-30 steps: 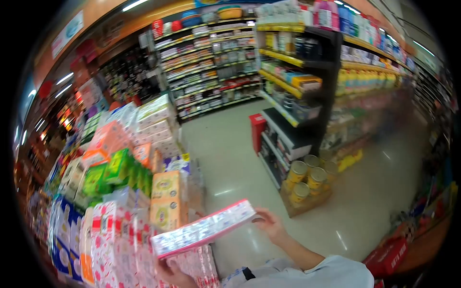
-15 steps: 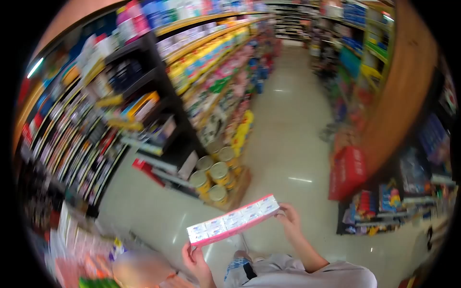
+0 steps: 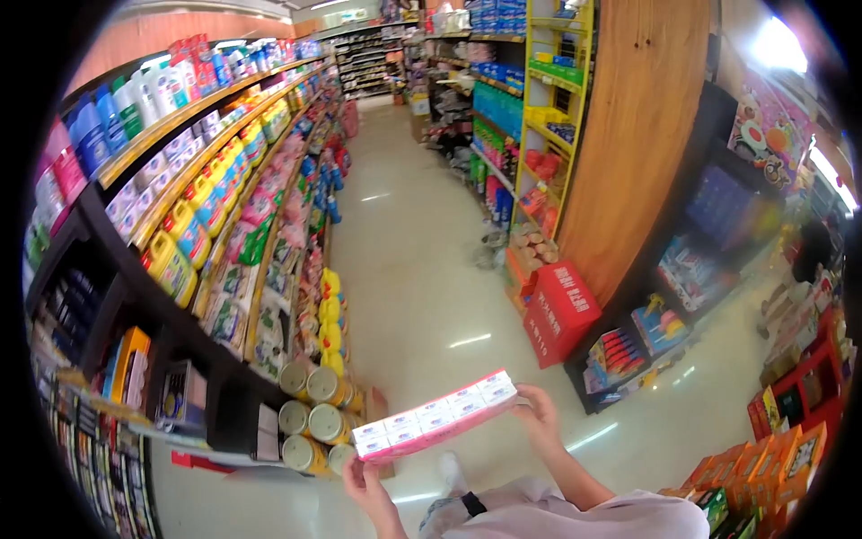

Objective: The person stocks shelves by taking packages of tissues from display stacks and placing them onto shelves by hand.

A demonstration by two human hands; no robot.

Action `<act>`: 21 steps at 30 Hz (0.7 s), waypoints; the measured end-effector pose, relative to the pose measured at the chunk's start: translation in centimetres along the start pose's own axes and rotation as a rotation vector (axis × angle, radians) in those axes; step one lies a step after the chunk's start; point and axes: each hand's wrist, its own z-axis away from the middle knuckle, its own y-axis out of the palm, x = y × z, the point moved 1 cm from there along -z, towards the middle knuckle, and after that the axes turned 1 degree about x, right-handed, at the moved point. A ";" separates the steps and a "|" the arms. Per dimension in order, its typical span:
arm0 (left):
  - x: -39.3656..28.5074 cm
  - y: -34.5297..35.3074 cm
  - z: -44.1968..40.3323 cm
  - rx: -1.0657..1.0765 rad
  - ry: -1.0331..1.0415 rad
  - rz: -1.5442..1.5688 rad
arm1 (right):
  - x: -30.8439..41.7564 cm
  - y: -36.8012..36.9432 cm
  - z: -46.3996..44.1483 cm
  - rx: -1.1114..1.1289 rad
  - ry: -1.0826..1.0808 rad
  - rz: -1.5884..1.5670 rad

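L hand [image 3: 364, 487] low, R hand [image 3: 539, 417] higher, both gripping, R forearm [image 3: 579, 478] reaching fwd.

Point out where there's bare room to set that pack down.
Bare floor runs up the aisle between the left-hand shelves and the red box; another patch lies between the dark rack and the orange boxes. Crowded: the shelves themselves, and the tins, bunched left of the pack.
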 end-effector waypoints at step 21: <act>4.4 7.1 -20.5 -0.007 0.007 0.017 | -6.5 8.3 -18.3 -0.043 0.002 -0.046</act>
